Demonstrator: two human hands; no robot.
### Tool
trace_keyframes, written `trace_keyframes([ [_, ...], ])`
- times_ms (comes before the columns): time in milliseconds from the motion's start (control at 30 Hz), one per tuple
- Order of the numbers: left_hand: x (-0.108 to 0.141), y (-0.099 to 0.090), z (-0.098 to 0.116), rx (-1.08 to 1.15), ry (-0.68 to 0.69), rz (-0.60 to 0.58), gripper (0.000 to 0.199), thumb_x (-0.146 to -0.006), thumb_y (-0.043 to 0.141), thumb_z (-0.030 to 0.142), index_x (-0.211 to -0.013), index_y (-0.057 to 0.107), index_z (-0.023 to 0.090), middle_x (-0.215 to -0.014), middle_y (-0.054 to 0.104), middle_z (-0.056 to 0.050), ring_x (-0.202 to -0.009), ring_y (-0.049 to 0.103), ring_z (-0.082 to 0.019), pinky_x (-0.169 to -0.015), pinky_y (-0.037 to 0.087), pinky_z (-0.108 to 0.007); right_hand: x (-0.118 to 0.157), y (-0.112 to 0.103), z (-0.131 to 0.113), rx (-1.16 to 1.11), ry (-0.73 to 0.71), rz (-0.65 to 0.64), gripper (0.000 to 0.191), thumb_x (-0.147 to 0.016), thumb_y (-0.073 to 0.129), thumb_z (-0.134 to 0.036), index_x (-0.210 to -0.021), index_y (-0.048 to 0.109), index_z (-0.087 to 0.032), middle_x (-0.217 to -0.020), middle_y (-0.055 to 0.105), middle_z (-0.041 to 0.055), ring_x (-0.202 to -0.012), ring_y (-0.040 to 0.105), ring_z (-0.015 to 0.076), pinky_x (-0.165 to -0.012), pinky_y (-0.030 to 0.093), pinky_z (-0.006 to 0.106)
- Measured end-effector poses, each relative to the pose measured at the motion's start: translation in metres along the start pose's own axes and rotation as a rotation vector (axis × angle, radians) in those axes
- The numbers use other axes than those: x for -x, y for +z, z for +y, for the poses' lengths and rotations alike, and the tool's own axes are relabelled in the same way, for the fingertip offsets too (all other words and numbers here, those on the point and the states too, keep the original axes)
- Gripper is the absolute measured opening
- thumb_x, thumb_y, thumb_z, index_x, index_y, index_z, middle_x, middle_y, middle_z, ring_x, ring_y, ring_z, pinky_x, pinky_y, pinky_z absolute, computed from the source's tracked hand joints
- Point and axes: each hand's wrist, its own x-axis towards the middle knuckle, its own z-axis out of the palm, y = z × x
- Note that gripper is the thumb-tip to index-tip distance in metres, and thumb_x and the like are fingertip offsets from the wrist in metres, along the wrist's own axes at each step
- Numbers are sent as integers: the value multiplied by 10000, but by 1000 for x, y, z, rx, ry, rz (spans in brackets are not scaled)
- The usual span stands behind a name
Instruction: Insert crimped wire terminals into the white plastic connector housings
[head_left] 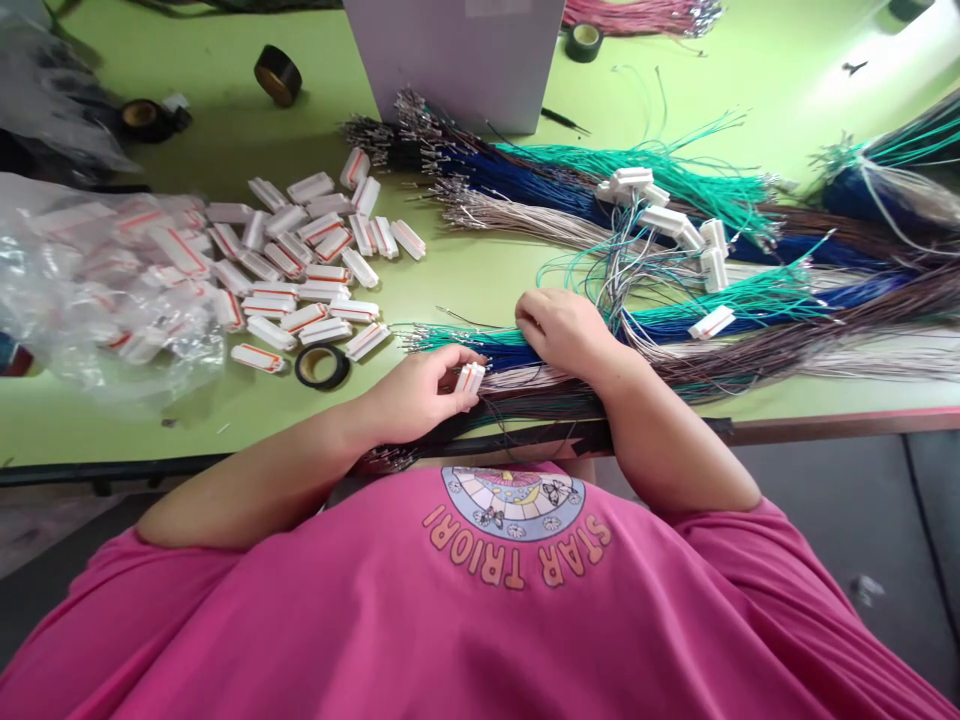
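Observation:
My left hand (411, 398) holds a small white plastic connector housing (469, 379) between thumb and fingers, just above the near wire bundles. My right hand (564, 332) rests over the blue wires (504, 350) with its fingers curled down; whatever is at its fingertips is hidden. White wires (517, 378) and dark wires run beside the blue ones, their metal-tipped ends towards the left. Beyond my right wrist, several white connectors (664, 222) with wires fitted lie on the bundles. One more white connector (712, 322) sits on the green wires (750, 298).
Loose white connectors with orange strips (304, 318) are scattered on the left, beside a clear plastic bag (112, 345) of them. A black tape roll (322, 366) lies near my left forearm. A grey box (457, 65) stands at the back. The table's dark front edge (285, 462) runs before me.

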Motion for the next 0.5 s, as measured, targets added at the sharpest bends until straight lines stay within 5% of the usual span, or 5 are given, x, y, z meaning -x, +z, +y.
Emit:
trace_keyframes([
  [200,2,0,0,-26,18,9,430,-832,715,320,-1230,629,182,-1097,761,-101,-940,730,-249,-856,578,-426,-1,-1,-2,91,-133,-74,346,-1002,440,-248,-936,764,-148,-997,684,131,-842,479,212,-774,304,352],
  [333,1,3,1,52,120,70,409,-849,714,342,-1214,607,190,-1527,543,-170,-866,734,-188,-819,597,-382,4,-2,-3,121,-149,-73,323,-975,475,-248,-862,766,-167,-940,686,107,-804,485,197,-725,283,348],
  [400,-2,3,1,48,131,50,379,-834,726,335,-1168,620,190,-1621,425,-177,-899,740,-200,-831,597,-387,5,-2,-3,78,-143,-104,303,-969,492,-257,-910,775,-168,-922,698,94,-799,520,189,-711,298,335],
  [500,-8,3,-3,58,84,5,355,-798,747,308,-1115,639,189,-1586,479,-171,-1042,730,-265,-873,590,-418,0,-4,-5,-1,-107,-94,307,-980,485,-231,-1072,772,-176,-1014,722,94,-899,599,190,-732,355,309],
])
